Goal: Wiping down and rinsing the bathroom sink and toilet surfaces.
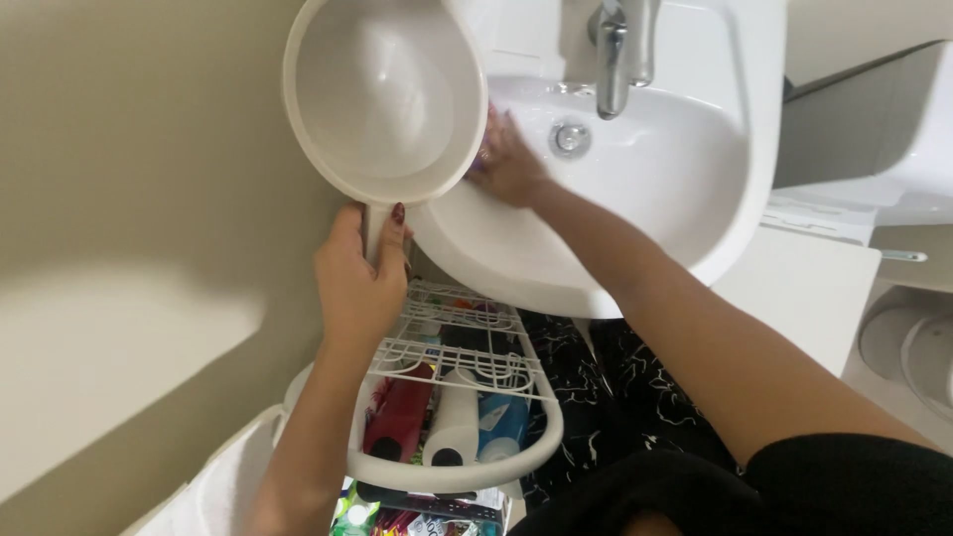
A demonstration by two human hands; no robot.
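Note:
My left hand (pixel 359 281) grips the short handle of a cream plastic dipper bowl (pixel 382 94), held up over the left edge of the white sink (pixel 685 189). The bowl looks empty. My right hand (pixel 508 164) reaches into the sink basin on its left side, palm down against the porcelain, and something small and purple shows at its fingers beside the bowl's rim. The drain (pixel 570 138) lies just right of that hand, under the chrome tap (pixel 613 55).
A white wire rack (pixel 467 397) stands under the sink, holding a red bottle (pixel 399 417), a white bottle (pixel 455 427) and a blue one (pixel 501 427). A beige wall fills the left. A white toilet (pixel 884 149) stands at the right.

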